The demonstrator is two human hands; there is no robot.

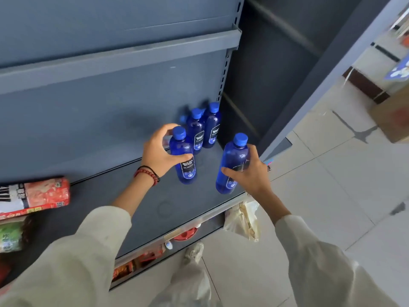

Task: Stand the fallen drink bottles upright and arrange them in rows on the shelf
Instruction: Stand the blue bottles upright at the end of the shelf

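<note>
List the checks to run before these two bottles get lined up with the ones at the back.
1. Left hand grips left bottle: ok.
2. Right hand grips right bottle: ok.
3. Both held bottles roughly upright: ok.
4. Back bottles standing: ok.
5. Bare shelf in front of the back bottles: ok.
6. Right bottle's base resting on the shelf: cannot tell.

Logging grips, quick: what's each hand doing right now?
Left hand: grips the left bottle.
Right hand: grips the right bottle.
</note>
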